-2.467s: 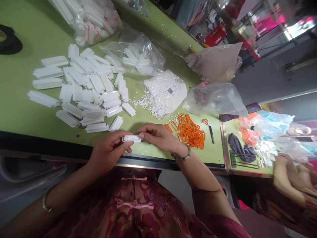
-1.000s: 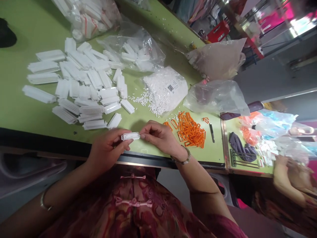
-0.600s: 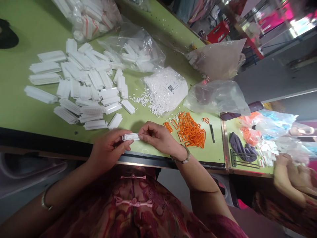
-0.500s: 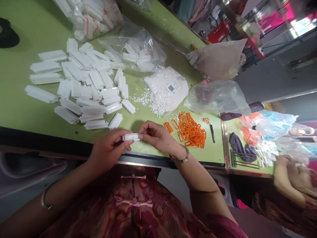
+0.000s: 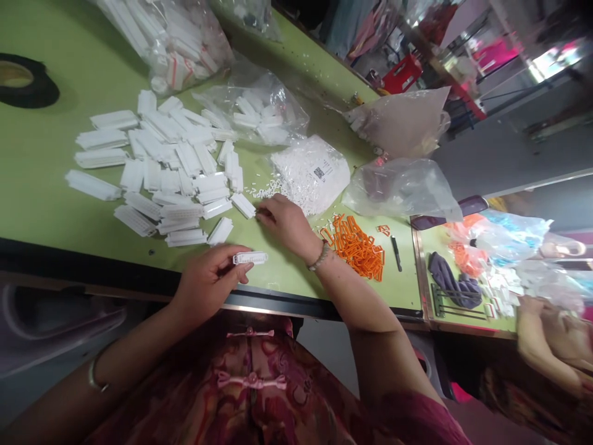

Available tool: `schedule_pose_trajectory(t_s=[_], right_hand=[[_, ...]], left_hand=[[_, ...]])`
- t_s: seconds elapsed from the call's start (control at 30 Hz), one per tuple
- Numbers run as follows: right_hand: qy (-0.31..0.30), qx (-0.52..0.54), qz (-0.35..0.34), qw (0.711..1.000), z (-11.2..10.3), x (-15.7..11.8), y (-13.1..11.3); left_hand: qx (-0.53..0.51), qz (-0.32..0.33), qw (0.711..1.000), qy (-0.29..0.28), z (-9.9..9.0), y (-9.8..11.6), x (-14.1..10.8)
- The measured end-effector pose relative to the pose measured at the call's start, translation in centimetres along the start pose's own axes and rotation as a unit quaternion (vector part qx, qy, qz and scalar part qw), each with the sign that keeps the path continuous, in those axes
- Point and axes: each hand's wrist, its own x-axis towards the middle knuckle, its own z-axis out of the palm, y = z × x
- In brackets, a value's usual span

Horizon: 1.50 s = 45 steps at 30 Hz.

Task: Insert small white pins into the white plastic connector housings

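Between the thumb and fingers of my left hand (image 5: 210, 275) is a white rectangular plastic connector housing (image 5: 252, 258) with a row of small holes, held just above the table's front edge. My right hand (image 5: 290, 225) reaches to the small loose white plastic pins (image 5: 266, 186) beside their bag. Its fingers are bent together at the near side of these pins; whether a pin is between them is hidden. Left of it lies a heap of similar white housings (image 5: 160, 139). An orange pile of rectangular plastic frames (image 5: 359, 250) lies right of my right wrist.
A clear bag of white pins (image 5: 319, 173) stands behind my right hand, with more plastic bags (image 5: 403, 185) behind. A black pen-like tool (image 5: 396, 253) lies beyond the orange frames. A black tape roll (image 5: 44, 83) is far left. Another person's arm (image 5: 532, 340) shows at right.
My right hand has left the housing and moved away from me to the loose white pins. My left hand keeps the housing in about the same place. The view has shifted slightly.
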Motion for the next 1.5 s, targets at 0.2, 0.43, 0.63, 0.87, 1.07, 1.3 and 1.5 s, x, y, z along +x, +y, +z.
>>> schedule_pose_trajectory(t_s=[0.2, 0.43, 0.63, 0.87, 1.07, 1.3, 1.5], right_hand=[[-0.012, 0.080, 0.017, 0.997, -0.2, -0.2, -0.3], [-0.079, 0.381, 0.042, 0.920, -1.1, -6.1, 0.2], [-0.095, 0.383, 0.049, 0.918, 0.1, -6.8, -0.1], [-0.084, 0.371, 0.057, 0.923, 0.0, -6.9, -0.3], [-0.166, 0.433, 0.088, 0.882, 0.5, -6.7, 0.0], [-0.022, 0.154, 0.011, 0.988, -1.6, -2.2, 1.4], [0.044, -0.122, -0.079, 0.988, 0.4, 3.9, 0.8]], left_hand=[[-0.019, -0.007, 1.000, 0.010, -0.1, 0.0, 0.0], [-0.030, 0.005, 0.999, 0.019, 0.0, -0.3, -0.1], [-0.007, 0.008, 1.000, 0.023, 0.0, -0.3, -0.2], [-0.001, 0.011, 1.000, 0.018, -0.1, 0.0, -0.2], [0.008, 0.022, 1.000, 0.016, -0.2, 0.2, -0.2], [-0.015, 0.003, 1.000, 0.012, 0.1, 0.1, 0.0], [-0.019, -0.004, 1.000, 0.012, 0.2, -0.1, -0.1]])
